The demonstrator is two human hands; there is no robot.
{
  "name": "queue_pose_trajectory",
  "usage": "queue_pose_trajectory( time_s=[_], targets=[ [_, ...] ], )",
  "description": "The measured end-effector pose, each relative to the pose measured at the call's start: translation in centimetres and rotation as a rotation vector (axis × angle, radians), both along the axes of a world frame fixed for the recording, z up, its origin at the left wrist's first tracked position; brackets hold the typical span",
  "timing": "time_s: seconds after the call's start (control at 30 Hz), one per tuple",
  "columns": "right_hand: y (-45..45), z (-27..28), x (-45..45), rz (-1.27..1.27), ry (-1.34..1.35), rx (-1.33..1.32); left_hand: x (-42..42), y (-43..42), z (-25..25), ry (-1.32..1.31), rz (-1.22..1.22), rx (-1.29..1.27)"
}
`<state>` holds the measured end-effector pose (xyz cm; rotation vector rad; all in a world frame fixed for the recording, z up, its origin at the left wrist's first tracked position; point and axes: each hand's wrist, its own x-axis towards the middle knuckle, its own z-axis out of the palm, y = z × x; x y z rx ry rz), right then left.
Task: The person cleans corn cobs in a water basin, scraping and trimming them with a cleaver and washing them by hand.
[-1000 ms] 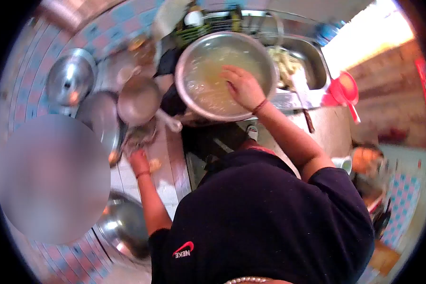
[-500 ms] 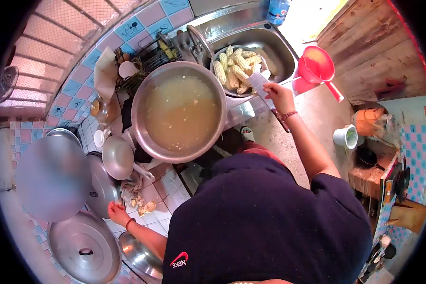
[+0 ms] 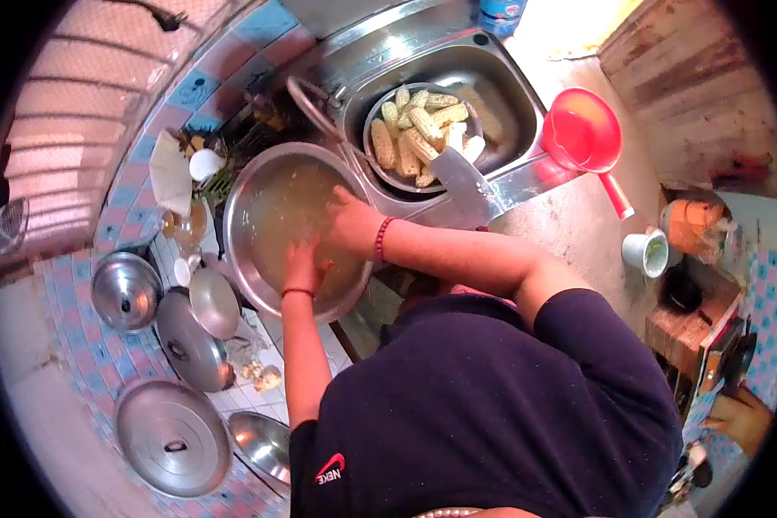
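A large metal basin [image 3: 249, 285] of cloudy, yellowish water stands at the counter. Over the basin, my left hand [image 3: 304, 266] reaches in with its fingertips at the water; whether it grips anything is hidden. My right hand [image 3: 350, 223] is also in the basin, just above and right of the left one, its fingers partly hidden in the murky water. To the right, a bowl of corn cobs [image 3: 423, 134] sits in the steel sink [image 3: 518, 108]. A cleaver [image 3: 464, 183] lies across the sink's near edge, touched by neither hand.
A red dipper [image 3: 583, 129] rests right of the sink. At the left are a small pan [image 3: 214, 302], large lids [image 3: 174, 439], another lid [image 3: 126, 291] and a steel bowl [image 3: 263, 443]. A white container [image 3: 644, 252] stands at the right.
My right hand has left the cleaver at the sink and moved left into the basin. My left hand has come from the tiled counter into the basin. The co-worker's blurred shape is gone from view.
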<state>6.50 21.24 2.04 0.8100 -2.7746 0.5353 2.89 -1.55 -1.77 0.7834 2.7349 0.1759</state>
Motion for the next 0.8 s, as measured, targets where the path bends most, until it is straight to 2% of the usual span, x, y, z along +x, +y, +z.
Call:
queue_pose_trajectory(
  time_s=[0.07,0.13,0.17,0.2,0.23,0.27,0.3,0.33,0.37,0.4,0.47,0.53,0.57,0.6,0.63,0.7,0.77,0.8],
  targets=[
    [0.5,1.9,-1.3,0.035,-0.096,-0.137,-0.8,-0.7,2.7,-0.145,-0.037,0.098],
    [5.5,4.1,-1.5,-0.200,0.213,-0.591,0.2,-0.7,7.7,-0.104,0.039,0.328],
    [8.4,7.0,-1.7,-0.435,0.127,-0.499,0.3,-1.0,9.5,-0.078,0.072,0.445],
    [12.2,5.8,-2.4,-0.689,0.183,-0.412,0.0,-1.4,9.8,-0.046,0.095,0.463],
    [16.5,1.2,-3.7,-0.798,0.345,-0.773,0.1,-2.2,10.0,-0.020,0.128,0.479],
    [21.5,-2.6,-4.2,-0.937,0.178,-0.822,0.5,-3.0,9.9,0.004,0.169,0.492],
    [25.4,-7.8,-4.4,-1.126,0.033,-0.627,0.8,-3.4,9.2,0.002,0.209,0.472],
    [28.1,-10.4,-3.7,-1.195,-0.273,-0.428,1.3,-3.5,8.0,0.001,0.254,0.445],
    [31.1,-15.2,-3.8,-1.229,-0.411,-0.504,1.9,-3.8,7.1,0.003,0.302,0.411],
    [33.3,-20.0,-4.3,-1.315,-0.453,-0.460,2.8,-3.6,6.4,-0.028,0.314,0.431],
    [35.0,-24.4,-5.7,-1.349,-0.592,-0.386,5.0,-2.5,4.7,-0.087,0.347,0.465],
    [35.0,-25.3,-6.0,-1.234,-0.689,-0.191,6.5,-2.5,3.3,-0.123,0.349,0.436],
    [35.6,-25.5,-6.4,-1.194,-0.743,-0.128,7.2,-2.4,2.5,-0.145,0.342,0.426],
    [35.2,-24.2,-6.4,-1.256,-0.730,-0.146,7.8,-2.2,2.0,-0.114,0.359,0.438],
    [34.1,-21.1,-5.9,-1.346,-0.584,-0.217,8.3,-2.3,1.8,-0.119,0.384,0.455],
    [34.3,-17.9,-5.5,-1.277,-0.269,-0.234,8.4,-2.2,1.2,-0.112,0.429,0.511],
    [33.3,-10.4,-5.5,-1.175,-0.108,-0.617,8.7,-2.5,0.0,-0.074,0.441,0.517],
    [33.4,-7.7,-5.3,-1.053,-0.127,-0.976,9.0,-2.8,-0.3,-0.053,0.456,0.516]
  ],
)
